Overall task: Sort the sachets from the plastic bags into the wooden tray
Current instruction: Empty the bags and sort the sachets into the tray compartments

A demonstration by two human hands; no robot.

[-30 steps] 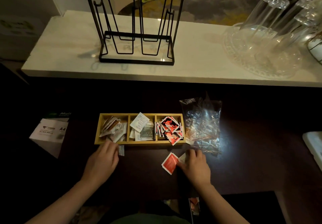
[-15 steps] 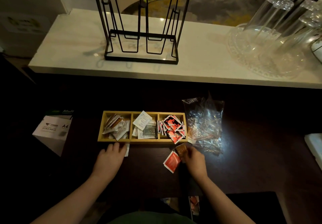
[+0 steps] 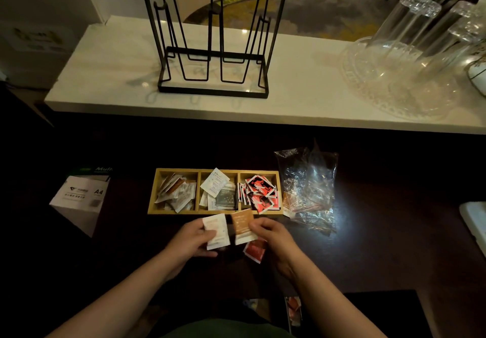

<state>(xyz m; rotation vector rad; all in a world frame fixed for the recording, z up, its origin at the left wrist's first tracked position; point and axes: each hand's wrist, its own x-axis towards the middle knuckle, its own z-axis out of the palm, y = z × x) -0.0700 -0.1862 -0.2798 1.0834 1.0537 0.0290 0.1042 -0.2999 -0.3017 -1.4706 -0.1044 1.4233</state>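
A wooden tray (image 3: pixel 215 211) with three compartments lies on the dark table; pale and brown sachets fill the left one, white and grey ones the middle, red ones the right. Just in front of it, my left hand (image 3: pixel 190 240) holds a white sachet (image 3: pixel 217 230) and my right hand (image 3: pixel 273 237) pinches a brown-and-white sachet (image 3: pixel 243 226). A red sachet (image 3: pixel 254 251) lies on the table under my right hand. Crumpled clear plastic bags (image 3: pixel 310 190) sit right of the tray.
A white counter (image 3: pixel 302 95) runs behind the table with a black wire rack (image 3: pixel 213 48) and a glass tray of upturned glasses (image 3: pixel 410 69). A paper ream box (image 3: pixel 81 195) stands at the left. A white object (image 3: pixel 474 219) sits at the right edge.
Both hands lifted off the table and came together in front of the tray. The left picked up the white sachet, the right raised the brown one off the red sachet.
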